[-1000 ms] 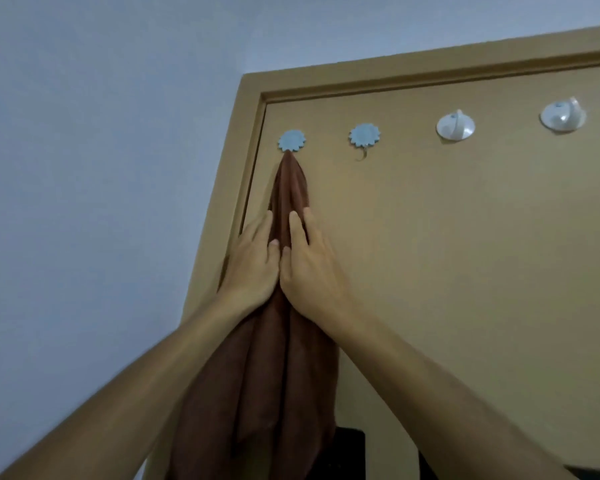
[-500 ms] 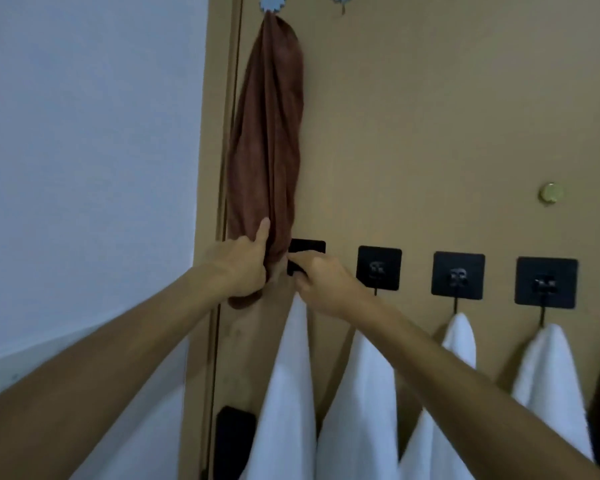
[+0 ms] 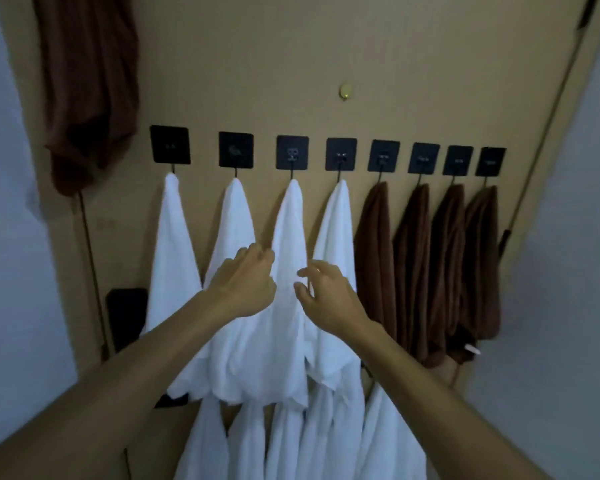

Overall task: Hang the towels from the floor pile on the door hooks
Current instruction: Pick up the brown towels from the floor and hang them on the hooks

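A tan door (image 3: 257, 57) is carrying a row of eight square black hooks (image 3: 292, 152) across its middle. The four hooks on the left are each holding a white towel (image 3: 290, 237), and the four on the right are each holding a brown towel (image 3: 376, 251); all eight are hanging by a gathered point and draping downward, with the white ones overlapping at their lower edges. More white towels (image 3: 284, 441) are hanging in a lower row beneath them, their hooks hidden. A further brown towel (image 3: 90, 98) is hanging at the upper left of the door, its upper end running out of view. A small brass knob (image 3: 345, 91) is sitting above the hook row. The left hand (image 3: 245, 284) is reaching in front of the second and third white towels with its fingers (image 3: 257, 252) curled loosely inward, touching or just off the cloth; no grip is discernible. The right hand (image 3: 328, 292) is hovering before the third and fourth white towels, fingers (image 3: 309, 271) spread and slightly bent, holding nothing. The floor pile is lying outside the view.
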The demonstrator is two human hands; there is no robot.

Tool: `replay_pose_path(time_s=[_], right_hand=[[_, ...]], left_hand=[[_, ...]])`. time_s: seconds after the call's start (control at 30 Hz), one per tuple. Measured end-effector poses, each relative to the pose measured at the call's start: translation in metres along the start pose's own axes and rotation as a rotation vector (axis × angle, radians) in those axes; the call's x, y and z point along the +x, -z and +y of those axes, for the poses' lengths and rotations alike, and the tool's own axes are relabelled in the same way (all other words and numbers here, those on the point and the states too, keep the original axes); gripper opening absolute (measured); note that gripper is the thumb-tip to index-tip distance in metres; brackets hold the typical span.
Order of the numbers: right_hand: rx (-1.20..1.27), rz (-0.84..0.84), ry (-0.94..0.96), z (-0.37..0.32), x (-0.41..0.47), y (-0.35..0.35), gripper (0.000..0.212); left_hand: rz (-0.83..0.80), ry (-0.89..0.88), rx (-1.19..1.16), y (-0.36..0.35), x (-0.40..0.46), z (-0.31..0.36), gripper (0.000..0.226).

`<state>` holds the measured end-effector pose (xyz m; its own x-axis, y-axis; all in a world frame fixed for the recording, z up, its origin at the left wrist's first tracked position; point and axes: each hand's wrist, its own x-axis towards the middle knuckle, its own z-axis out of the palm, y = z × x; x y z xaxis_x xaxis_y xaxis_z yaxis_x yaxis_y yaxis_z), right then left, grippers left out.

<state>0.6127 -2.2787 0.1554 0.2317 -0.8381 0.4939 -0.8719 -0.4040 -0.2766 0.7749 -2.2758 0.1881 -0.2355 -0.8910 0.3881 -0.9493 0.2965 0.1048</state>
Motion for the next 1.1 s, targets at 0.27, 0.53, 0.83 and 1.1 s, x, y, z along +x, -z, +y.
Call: replay_pose_path(time_s=[0.27,0.53,0.83,1.1], right_hand=[[-0.127,-0.036,-0.339,0.110,-0.186,0.056,0.032],[-0.212,-0.061,-0.747,0.203,-0.445,0.123,0.043],[-0.288,-0.091,-1.072,0.254,-0.733,0.172,0.034],[-0.004,-0.470,-1.420,0.281,-0.862,0.136,0.055]], left_hand=[[-0.154,-0.241,-0.190,-0.067,-0.061,0.164,0.035],[-0.342,-0.548,-0.311,-0.138,-0.183,0.388,0.039],[-0.619,-0.715,-0.317,-0.244,-0.379,0.596,0.051],[-0.959,-0.666,-0.111,-0.318,-0.477,0.644,0.061]])
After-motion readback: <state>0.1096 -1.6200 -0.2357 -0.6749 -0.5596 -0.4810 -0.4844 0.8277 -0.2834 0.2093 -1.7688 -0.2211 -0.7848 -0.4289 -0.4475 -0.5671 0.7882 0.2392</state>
